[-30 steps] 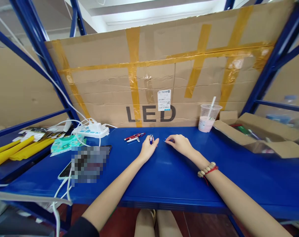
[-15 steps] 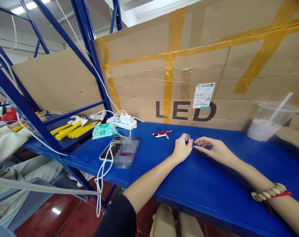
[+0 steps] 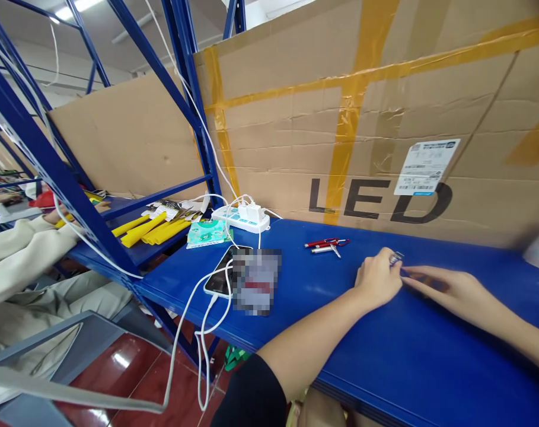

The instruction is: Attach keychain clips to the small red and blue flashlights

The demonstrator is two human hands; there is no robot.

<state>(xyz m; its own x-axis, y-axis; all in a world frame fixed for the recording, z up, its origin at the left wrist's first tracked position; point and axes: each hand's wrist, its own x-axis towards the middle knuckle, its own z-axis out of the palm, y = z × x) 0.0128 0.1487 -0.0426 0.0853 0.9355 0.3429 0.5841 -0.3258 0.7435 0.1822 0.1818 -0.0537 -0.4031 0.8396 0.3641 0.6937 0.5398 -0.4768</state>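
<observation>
My left hand (image 3: pixel 378 277) rests on the blue table (image 3: pixel 322 308), fingers curled round a small blue and silver cylinder (image 3: pixel 396 258) that sticks out above the thumb. My right hand (image 3: pixel 447 290) lies just to its right, fingertips pinched on a thin dark piece that I cannot make out, touching the cylinder's lower end. A red pen-like item (image 3: pixel 325 242) and a silver one (image 3: pixel 323 249) lie on the table behind my left hand.
A phone (image 3: pixel 220 277) on a white cable lies at the table's left, with a white power strip (image 3: pixel 240 217) and a green packet (image 3: pixel 207 232) behind. Yellow strips (image 3: pixel 147 228) sit on the neighbouring shelf. Another person's sleeve (image 3: pixel 24 249) shows at left. Taped cardboard marked LED (image 3: pixel 385 142) backs the table.
The view has swung left, so my hands now sit at the right. My hands have closed together until the right fingertips meet the cylinder held by the left.
</observation>
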